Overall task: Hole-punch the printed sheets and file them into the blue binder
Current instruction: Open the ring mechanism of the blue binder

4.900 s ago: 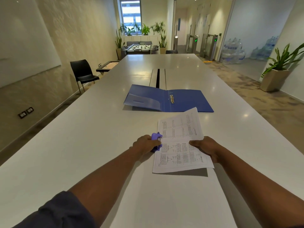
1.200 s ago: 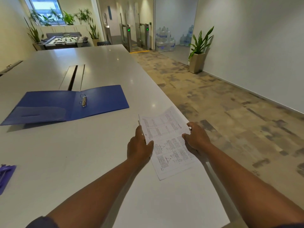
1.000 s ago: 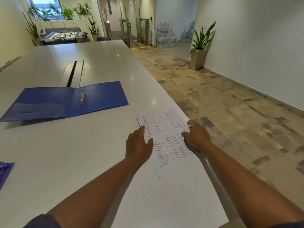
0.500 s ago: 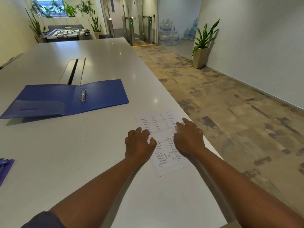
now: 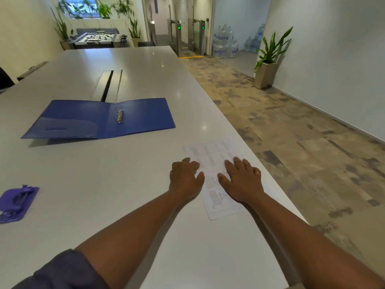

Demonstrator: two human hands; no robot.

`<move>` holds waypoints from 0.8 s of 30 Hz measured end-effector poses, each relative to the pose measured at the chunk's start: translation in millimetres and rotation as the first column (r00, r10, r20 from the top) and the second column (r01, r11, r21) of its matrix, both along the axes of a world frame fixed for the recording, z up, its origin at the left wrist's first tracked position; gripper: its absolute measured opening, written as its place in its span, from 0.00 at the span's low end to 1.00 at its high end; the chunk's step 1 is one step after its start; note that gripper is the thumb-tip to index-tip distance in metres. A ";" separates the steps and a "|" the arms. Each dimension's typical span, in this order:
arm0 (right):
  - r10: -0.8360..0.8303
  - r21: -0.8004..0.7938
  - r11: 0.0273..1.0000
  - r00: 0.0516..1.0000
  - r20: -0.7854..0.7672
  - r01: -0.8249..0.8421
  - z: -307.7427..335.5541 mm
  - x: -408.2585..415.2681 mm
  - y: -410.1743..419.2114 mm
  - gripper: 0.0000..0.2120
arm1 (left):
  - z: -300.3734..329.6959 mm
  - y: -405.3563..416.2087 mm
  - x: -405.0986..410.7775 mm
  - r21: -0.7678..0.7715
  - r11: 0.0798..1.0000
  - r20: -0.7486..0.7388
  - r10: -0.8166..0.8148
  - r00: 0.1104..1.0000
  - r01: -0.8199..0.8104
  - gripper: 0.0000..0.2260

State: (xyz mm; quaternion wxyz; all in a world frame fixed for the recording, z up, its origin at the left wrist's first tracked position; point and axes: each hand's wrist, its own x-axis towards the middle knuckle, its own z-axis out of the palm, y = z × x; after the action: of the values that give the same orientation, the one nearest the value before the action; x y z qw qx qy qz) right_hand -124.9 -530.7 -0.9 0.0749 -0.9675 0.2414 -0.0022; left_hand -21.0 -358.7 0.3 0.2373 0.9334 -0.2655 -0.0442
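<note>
The printed sheets [image 5: 210, 153] lie flat on the white table [image 5: 104, 205] close to its right edge. My right hand [image 5: 241, 180] presses flat on the middle of the sheets with fingers spread. My left hand [image 5: 185, 178] rests on the table at the sheets' left edge, fingertips touching the paper. The blue binder [image 5: 143, 115] lies open further back to the left, its metal rings [image 5: 119, 116] standing at the spine. A purple hole punch [image 5: 16, 202] sits alone at the far left, well away from both hands.
The table's right edge [image 5: 245, 138] runs just beside the sheets, with patterned floor below. A cable slot [image 5: 108, 84] runs down the table's middle behind the binder. A potted plant [image 5: 268, 65] and water bottles [image 5: 225, 44] stand far right.
The sheets have gone from being held at their edges to lying flat. My right hand slid onto the paper and now presses it down; my left hand stays at its left edge.
</note>
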 end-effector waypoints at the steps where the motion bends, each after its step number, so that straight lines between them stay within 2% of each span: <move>1: -0.011 0.009 1.000 1.000 -0.008 0.011 2.2 1.9 0.7 0.34 | 1.8 3.6 4.4 -0.011 1.000 -0.045 -0.006 0.999 0.005 0.19; 3: -0.043 0.025 0.999 0.999 -0.011 0.044 8.9 8.8 5.3 0.32 | 12.7 14.0 7.7 -0.112 0.994 -0.170 -0.039 0.985 0.020 0.19; 5: -0.066 0.036 0.997 0.998 0.022 0.065 18.2 18.2 16.9 0.26 | 26.1 29.9 10.8 -0.198 0.980 -0.258 -0.065 0.964 0.013 0.25; 9: -0.037 0.061 0.998 0.982 0.187 0.026 33.7 46.4 62.1 0.21 | 35.3 77.0 28.1 -0.265 0.963 -0.266 -0.033 0.963 -0.041 0.25; 13: 0.103 0.173 0.973 0.954 0.280 -0.156 40.3 83.8 130.5 0.22 | 39.2 144.9 45.3 -0.244 0.965 -0.163 0.057 0.985 -0.096 0.22; 17: 0.257 0.316 0.879 0.913 0.317 -0.357 41.5 116.1 212.5 0.23 | 40.9 218.9 67.8 -0.172 0.959 0.023 0.233 0.972 -0.226 0.16; 21: 0.392 0.368 0.797 0.874 0.287 -0.478 41.0 144.0 296.2 0.27 | 44.0 295.8 91.1 -0.080 0.902 0.276 0.430 0.860 -0.425 0.12; 24: 0.458 0.406 0.744 0.847 0.268 -0.531 37.8 162.8 351.0 0.31 | 40.9 349.8 104.1 -0.078 0.860 0.309 0.503 0.807 -0.505 0.12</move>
State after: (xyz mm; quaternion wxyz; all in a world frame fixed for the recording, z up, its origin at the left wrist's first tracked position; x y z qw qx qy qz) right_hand 37.9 -179.7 37.0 0.3204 -0.9465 -0.0376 0.0023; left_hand 83.0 -8.9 41.3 0.1908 0.9658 -0.0432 0.1704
